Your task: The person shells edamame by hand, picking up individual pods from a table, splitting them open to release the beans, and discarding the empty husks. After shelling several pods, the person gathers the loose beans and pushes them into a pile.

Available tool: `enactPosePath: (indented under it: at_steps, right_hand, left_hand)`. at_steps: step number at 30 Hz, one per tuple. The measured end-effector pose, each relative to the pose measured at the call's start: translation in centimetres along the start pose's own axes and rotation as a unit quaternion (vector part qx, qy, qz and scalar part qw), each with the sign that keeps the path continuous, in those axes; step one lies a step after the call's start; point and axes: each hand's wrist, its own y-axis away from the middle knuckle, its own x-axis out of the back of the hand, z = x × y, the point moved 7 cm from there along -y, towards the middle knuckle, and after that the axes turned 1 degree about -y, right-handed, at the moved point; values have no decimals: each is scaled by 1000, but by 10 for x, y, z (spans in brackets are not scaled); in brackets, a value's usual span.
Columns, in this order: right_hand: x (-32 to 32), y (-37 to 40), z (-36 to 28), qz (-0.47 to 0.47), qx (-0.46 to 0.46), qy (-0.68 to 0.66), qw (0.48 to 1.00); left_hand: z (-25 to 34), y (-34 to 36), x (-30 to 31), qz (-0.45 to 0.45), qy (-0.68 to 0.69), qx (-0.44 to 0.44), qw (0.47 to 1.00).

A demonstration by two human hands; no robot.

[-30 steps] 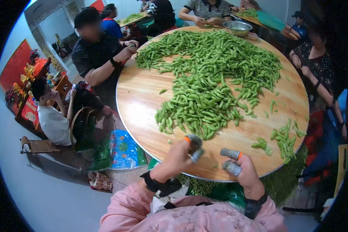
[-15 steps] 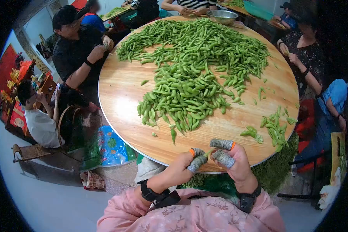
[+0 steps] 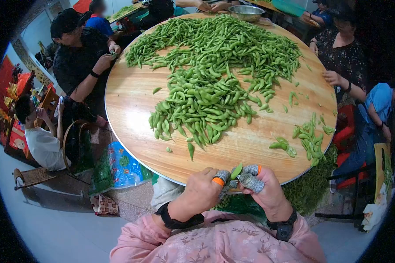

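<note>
A green soybean pod (image 3: 236, 170) stands upright between my fingertips, over the near edge of the round wooden table. My left hand (image 3: 199, 193) is closed, thumb and forefinger pinching the pod's lower end from the left. From the other side, my right hand (image 3: 267, 187) is closed on the same pod. Grey knitted finger covers with orange bands wrap the thumb and forefinger of both hands. Beyond them lies a large heap of soybean pods (image 3: 206, 98). One loose pod (image 3: 191, 151) rests on the wood just in front of my left hand.
The table (image 3: 131, 105) has a smaller pile of pods (image 3: 310, 140) at its right edge. At the far side stands a metal bowl (image 3: 245, 13). Co-workers sit left, right and opposite. Stripped greenery (image 3: 311, 188) lies below on the right, a blue plastic bag (image 3: 123, 162) on the left.
My hands have drawn closer together, and the pod between them now points up. The view has shifted slightly. The person at right has lowered a hand to the table edge.
</note>
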Motion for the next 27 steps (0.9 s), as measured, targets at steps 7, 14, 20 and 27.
enactPosePath:
  at_steps: [7, 14, 20, 27]
  right_hand:
    - [-1, -2, -1, -6, 8, 26, 1000]
    - [-5, -8, 1, -14, 75, 123, 989]
    - [-3, -9, -6, -20, 117, 247, 962]
    - [-3, -7, -3, -61, 77, 198, 975]
  left_hand:
    - [2, 5, -6, -19, -56, -37, 998]
    - [-12, 11, -11, 44, 182, 94, 978]
    - [-32, 22, -34, -2, 511, 264, 818]
    - [-19, 14, -22, -67, 418, 175, 889]
